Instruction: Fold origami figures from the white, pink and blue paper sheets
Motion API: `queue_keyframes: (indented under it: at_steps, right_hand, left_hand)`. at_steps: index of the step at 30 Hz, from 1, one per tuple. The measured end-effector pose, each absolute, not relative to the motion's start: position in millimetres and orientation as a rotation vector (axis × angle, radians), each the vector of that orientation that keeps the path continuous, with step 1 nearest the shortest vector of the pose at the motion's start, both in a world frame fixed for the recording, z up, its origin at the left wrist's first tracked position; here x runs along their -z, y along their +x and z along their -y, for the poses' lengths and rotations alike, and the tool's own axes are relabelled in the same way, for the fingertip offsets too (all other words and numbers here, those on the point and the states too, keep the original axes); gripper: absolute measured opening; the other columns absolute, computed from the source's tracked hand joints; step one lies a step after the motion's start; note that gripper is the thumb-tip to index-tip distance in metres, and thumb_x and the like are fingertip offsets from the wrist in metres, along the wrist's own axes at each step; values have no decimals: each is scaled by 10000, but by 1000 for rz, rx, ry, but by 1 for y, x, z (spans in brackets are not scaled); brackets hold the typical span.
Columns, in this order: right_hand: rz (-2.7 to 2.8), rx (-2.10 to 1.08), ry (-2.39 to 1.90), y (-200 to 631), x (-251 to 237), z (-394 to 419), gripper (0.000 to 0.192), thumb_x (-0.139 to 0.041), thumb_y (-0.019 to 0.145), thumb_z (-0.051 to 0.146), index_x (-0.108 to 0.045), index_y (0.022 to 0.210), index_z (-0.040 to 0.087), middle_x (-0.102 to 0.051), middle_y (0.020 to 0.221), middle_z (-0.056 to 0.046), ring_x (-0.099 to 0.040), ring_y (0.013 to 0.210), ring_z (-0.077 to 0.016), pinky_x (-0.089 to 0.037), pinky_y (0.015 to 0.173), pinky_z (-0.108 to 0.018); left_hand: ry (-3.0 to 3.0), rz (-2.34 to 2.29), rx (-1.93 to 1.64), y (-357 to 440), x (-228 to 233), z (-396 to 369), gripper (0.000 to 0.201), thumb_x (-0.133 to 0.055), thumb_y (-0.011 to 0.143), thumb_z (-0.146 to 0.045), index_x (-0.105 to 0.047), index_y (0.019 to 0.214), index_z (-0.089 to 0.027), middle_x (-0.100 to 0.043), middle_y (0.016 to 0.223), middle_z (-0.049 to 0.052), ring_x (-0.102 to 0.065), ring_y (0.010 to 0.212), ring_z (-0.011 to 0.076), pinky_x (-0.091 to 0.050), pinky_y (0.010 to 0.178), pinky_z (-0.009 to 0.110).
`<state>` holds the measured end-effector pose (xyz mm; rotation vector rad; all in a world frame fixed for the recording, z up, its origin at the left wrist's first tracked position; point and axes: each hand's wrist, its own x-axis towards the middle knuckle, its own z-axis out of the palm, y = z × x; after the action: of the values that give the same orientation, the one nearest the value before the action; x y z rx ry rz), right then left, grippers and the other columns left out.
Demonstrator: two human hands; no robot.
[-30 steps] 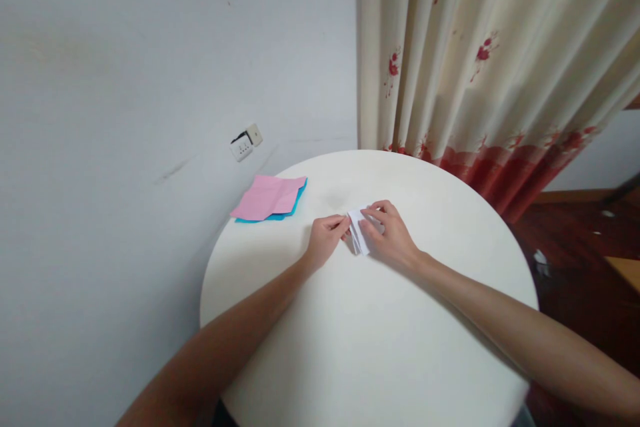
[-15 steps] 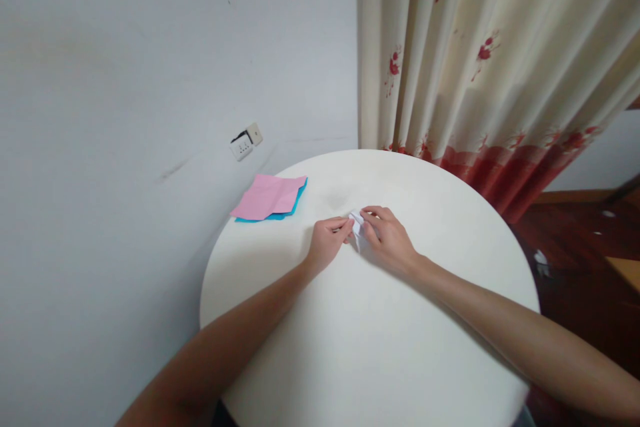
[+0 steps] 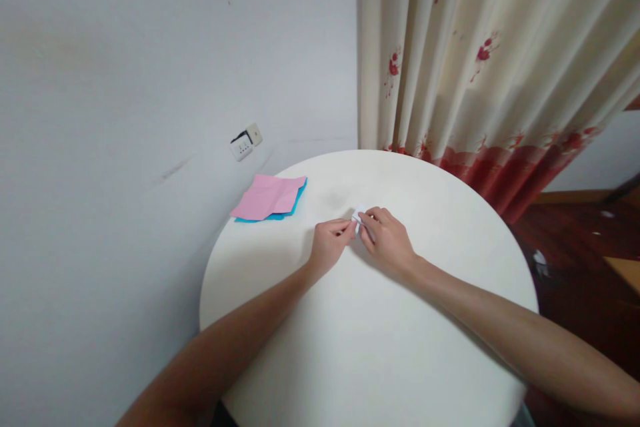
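A small folded piece of white paper is held between my two hands over the middle of the round table. My left hand pinches its left side between thumb and fingertips. On the other side, my right hand grips the paper with bent fingers, its index fingertip on the upper part. Much of the paper is hidden behind the fingers, so its exact folded shape cannot be made out.
Pink paper lies over blue paper at the far left of the white table. Behind stand a wall with a socket and a floral curtain. The dark floor shows on the right.
The white paper has turned between my fingers: its lower point no longer shows, and a part now sticks up above the fingertips. My hands have shifted only slightly.
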<state>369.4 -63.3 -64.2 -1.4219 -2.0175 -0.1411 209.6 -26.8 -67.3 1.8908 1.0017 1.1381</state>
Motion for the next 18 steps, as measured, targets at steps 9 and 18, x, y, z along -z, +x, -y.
queue_keyframes:
  at_steps: [9,18]
  right_hand:
    - [2115,304,-1499,366,64,64,290,-468,936,215,-606,1181,149,-662,1093,-156,-564,960,-296,-450,777,-399]
    - [1895,166,-1461,373,65,62,355,-413,956,236,-593,1259,196,-671,1175,-116,-590,1045,-272,-482,854,-392]
  left_hand:
    - [1892,-1026,-1139,210,69,27,415,-559,884,-445,-649,602,-155,-621,626,8,-533,551,116,-406,523,219]
    - [1574,-1040,-1159,212,73,23,337,-618,834,-466,-688,773,-141,-668,644,29,-618,561,133,-519,532,225]
